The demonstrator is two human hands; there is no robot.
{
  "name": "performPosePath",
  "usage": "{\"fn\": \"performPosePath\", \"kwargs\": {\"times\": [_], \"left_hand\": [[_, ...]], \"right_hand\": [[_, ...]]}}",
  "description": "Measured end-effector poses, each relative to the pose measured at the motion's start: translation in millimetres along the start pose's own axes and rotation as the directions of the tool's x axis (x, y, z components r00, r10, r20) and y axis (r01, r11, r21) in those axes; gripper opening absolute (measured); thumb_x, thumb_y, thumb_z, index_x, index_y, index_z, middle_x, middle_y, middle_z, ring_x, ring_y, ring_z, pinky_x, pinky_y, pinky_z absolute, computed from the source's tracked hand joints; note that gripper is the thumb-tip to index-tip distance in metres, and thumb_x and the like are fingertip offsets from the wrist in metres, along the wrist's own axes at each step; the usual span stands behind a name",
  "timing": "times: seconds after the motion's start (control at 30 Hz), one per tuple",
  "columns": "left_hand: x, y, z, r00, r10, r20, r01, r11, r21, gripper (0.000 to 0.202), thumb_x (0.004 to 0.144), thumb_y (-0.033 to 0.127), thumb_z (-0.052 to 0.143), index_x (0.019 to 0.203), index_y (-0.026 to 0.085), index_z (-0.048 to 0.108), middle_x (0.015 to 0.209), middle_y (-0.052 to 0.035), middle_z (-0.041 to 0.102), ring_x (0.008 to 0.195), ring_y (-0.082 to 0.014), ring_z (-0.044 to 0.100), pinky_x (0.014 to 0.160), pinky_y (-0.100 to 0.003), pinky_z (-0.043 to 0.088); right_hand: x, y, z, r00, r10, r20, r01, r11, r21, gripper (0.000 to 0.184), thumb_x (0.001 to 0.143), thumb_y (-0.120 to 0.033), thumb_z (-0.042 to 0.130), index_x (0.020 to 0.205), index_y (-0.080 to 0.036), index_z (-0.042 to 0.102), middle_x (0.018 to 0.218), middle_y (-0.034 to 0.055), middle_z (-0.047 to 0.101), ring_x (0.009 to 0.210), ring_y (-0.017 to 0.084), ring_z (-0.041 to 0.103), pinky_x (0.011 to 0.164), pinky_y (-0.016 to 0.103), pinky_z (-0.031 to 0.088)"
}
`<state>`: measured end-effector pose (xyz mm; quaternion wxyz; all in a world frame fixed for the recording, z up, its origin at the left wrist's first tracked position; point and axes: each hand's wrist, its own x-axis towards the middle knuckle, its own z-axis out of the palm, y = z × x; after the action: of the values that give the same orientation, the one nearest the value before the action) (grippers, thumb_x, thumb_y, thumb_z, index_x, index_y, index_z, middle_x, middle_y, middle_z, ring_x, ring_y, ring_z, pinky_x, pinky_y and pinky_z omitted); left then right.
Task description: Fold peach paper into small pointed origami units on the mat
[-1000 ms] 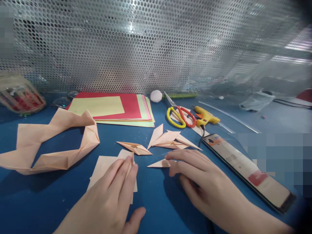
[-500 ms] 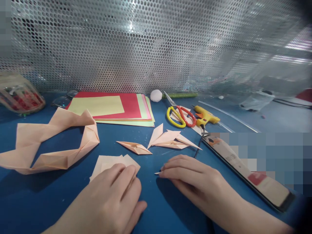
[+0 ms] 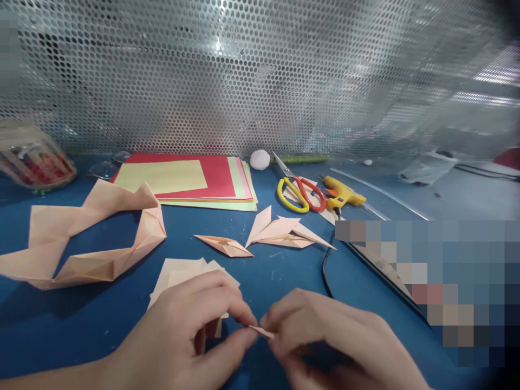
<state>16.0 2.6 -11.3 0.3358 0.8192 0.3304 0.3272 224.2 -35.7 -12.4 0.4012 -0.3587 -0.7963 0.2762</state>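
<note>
Whereas the slip (image 3: pixel 260 330) lay pressed on the bench (image 3: pixel 60 325) a second ago, left hand (image 3: pixel 190 330) and right hand (image 3: pixel 329 341) now pinch it between them, lifted at six o'clock, just near of the squares (image 3: pixel 179 268).

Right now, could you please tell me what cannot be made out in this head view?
Folded paper piece: only a tip shows; the fingers of the left hand and right hand cover the rest.
Flat device by the black cable: a pixelated block hides most of it.
Clear container: cut by the left edge, contents blurred.
Behind the perforated screen: only blur.
</note>
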Motion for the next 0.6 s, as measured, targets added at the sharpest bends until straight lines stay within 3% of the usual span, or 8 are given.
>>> {"fn": "performPosePath", "kwargs": {"times": [0.13,0.23,0.3,0.37,0.6], "left_hand": [[3,5,-2.1,0.994,-0.105,0.016,0.106,0.993,-0.059,0.010,0.083,0.026,0.064,0.073,0.025,0.067,0.059,0.0079,0.052,0.047,-0.0043,0.044,0.041,-0.013,0.032],[4,3,-2.7,0.995,-0.103,0.017,0.104,0.987,-0.121,0.009,0.083,0.027,0.065,0.074,0.026,0.067,0.061,0.0083,0.055,0.049,-0.0042,0.047,0.043,-0.012,0.035],[3,1,-2.4,0.996,-0.083,0.023,0.085,0.986,-0.141,0.009,0.084,0.024,0.065,0.075,0.027,0.067,0.063,0.0090,0.057,0.052,-0.0041,0.050,0.047,-0.011,0.037],[2,0,-1.9,0.998,-0.068,0.019,0.070,0.984,-0.163,0.010,0.084,0.022,0.065,0.076,0.028,0.066,0.063,0.0098,0.058,0.053,-0.0040,0.050,0.048,-0.011,0.038],[0,-2,-2.4,0.999,-0.023,-0.023,0.018,0.985,-0.172,0.017,0.083,0.014,0.059,0.075,0.028,0.064,0.066,0.0100,0.061,0.058,-0.0043,0.057,0.053,-0.012,0.043]], "right_hand": [[4,0,9,0.949,0.307,-0.068,-0.283,0.929,0.239,0.025,0.074,-0.001,0.060,0.083,-0.024,0.065,0.077,-0.0016,0.074,0.069,0.013,0.072,0.064,0.018,0.059],[2,-1,13,0.877,0.479,0.050,-0.446,0.769,0.459,0.006,0.080,-0.021,0.070,0.082,-0.022,0.064,0.076,0.0018,0.074,0.068,0.015,0.072,0.065,0.023,0.060],[1,0,12,0.844,0.521,0.126,-0.490,0.656,0.574,0.019,0.083,-0.038,0.073,0.084,-0.021,0.064,0.075,0.0018,0.073,0.070,0.015,0.072,0.067,0.023,0.059],[0,1,11,0.822,0.539,0.183,-0.520,0.580,0.627,0.025,0.084,-0.045,0.073,0.086,-0.021,0.065,0.075,0.0009,0.073,0.071,0.013,0.072,0.067,0.020,0.057],[0,2,9,0.787,0.576,0.222,-0.570,0.540,0.620,0.014,0.086,-0.037,0.074,0.086,-0.022,0.075,0.073,-0.0001,0.076,0.070,0.012,0.073,0.067,0.018,0.057]]}}
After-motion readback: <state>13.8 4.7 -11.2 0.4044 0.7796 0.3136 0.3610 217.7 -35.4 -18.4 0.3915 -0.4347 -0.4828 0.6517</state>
